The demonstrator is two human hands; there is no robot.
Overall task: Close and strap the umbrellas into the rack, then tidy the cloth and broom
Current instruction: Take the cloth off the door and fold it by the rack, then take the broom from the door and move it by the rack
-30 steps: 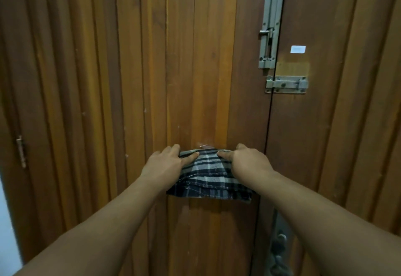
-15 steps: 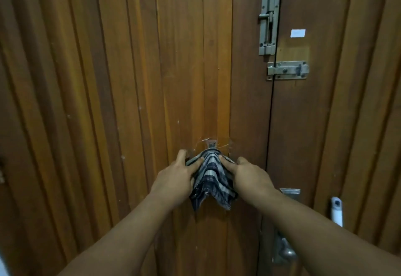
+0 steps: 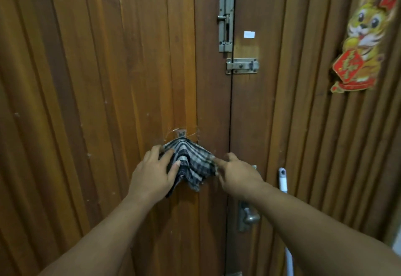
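A dark-and-white checked cloth (image 3: 191, 160) hangs from a small hook (image 3: 181, 133) on the wooden door (image 3: 108, 80), spread out like a tent. My left hand (image 3: 154, 173) lies over the cloth's left side with fingers fairly straight and the thumb pressed on the fabric. My right hand (image 3: 236, 173) is blurred; its index fingertip and thumb meet the cloth's right edge and hold it out sideways. A white broom handle (image 3: 282, 180) stands against the right door leaf beside my right forearm. No umbrella or rack is in view.
A metal door handle (image 3: 249, 217) sits below my right wrist. A vertical bolt (image 3: 225, 13) and a horizontal latch (image 3: 242, 66) are fixed at the seam above. A tiger paper decoration (image 3: 360, 43) hangs on the right leaf.
The cloth went from a wide fold held in both hands to a bunch hung on the hook. My hands have now drawn apart, spreading its sides. The view has shifted right.
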